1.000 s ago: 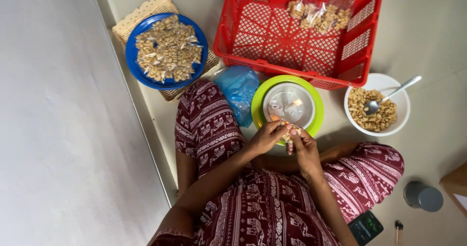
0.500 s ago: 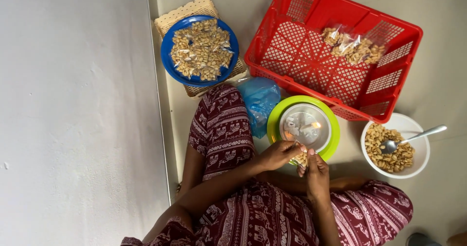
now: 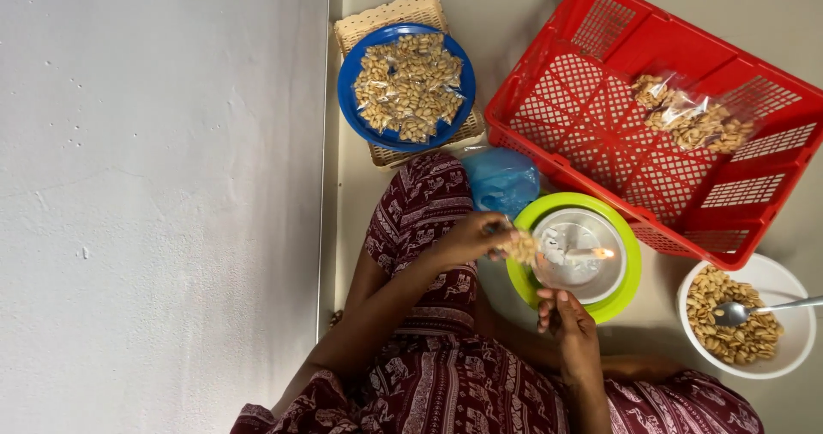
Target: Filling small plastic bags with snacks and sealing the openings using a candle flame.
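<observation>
At frame centre, the left hand (image 3: 467, 241) pinches a small clear packet of peanuts (image 3: 521, 247) beside the candle flame (image 3: 607, 253) on a green-rimmed plate (image 3: 624, 292); the right hand (image 3: 566, 318) hangs loosely open. Held too close, the plastic may melt through.

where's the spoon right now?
In the head view, the spoon lies in the white bowl of peanuts at the far right, just below the red crate, with its handle reaching past the frame edge.
</observation>
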